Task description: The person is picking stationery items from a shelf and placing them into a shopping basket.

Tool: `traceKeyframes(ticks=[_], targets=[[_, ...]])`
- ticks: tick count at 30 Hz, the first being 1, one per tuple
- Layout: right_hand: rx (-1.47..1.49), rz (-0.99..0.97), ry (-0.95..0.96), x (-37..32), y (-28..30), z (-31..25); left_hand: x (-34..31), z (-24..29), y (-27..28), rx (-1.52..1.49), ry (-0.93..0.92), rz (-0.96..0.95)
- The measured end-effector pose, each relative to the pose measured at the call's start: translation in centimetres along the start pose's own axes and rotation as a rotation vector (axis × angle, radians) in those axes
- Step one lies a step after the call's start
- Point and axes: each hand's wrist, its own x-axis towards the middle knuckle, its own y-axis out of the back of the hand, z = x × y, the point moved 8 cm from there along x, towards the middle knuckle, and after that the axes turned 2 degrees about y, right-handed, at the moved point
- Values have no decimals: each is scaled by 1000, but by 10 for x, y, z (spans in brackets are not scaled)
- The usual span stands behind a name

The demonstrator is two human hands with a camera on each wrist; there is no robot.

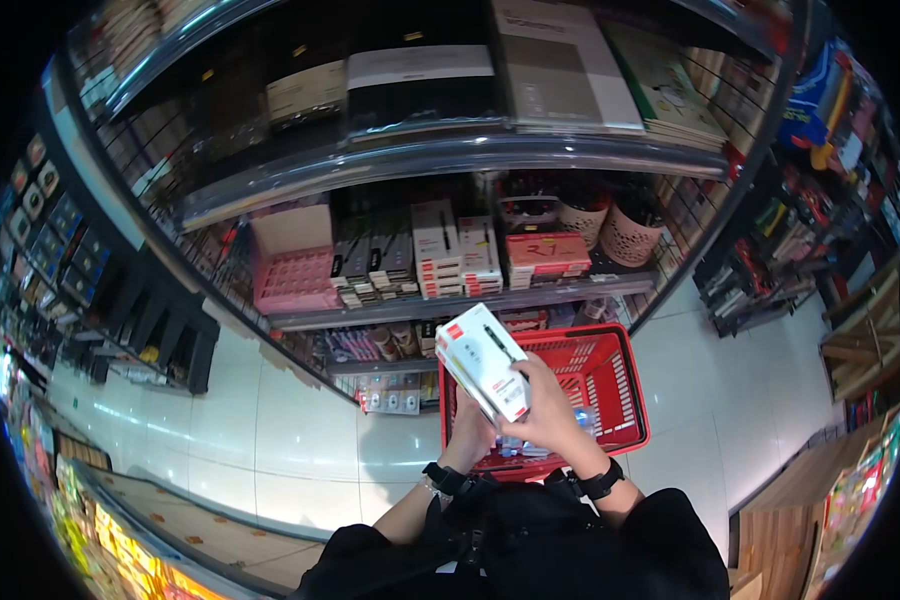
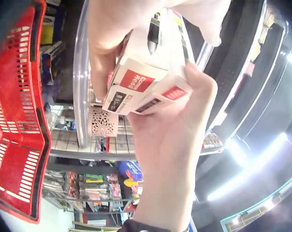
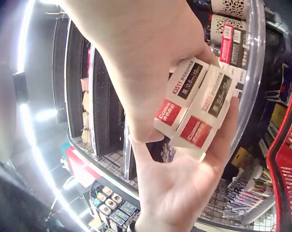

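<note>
Item: two white pen boxes [image 1: 483,360] with red-labelled ends, pressed side by side as one block. The left hand [image 1: 467,425] cups the block from beneath, fingers curled round its lower end. The right hand [image 1: 548,405] clasps its side, thumb and fingers wrapped on it. The block is held tilted, printed face upward, apparently for reading. Location: between both hands, in the air above the left edge of the red basket [image 1: 638,400], in front of the shelf [image 1: 420,305].
</note>
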Motion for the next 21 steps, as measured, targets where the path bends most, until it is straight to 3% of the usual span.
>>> traceKeyframes(ticks=[15,21], targets=[[-70,66,-118,-38,31,-3,5,-19,-39,174,184,70],[1,36,-170,-54,35,6,12,-27,-39,264,120,-1]])
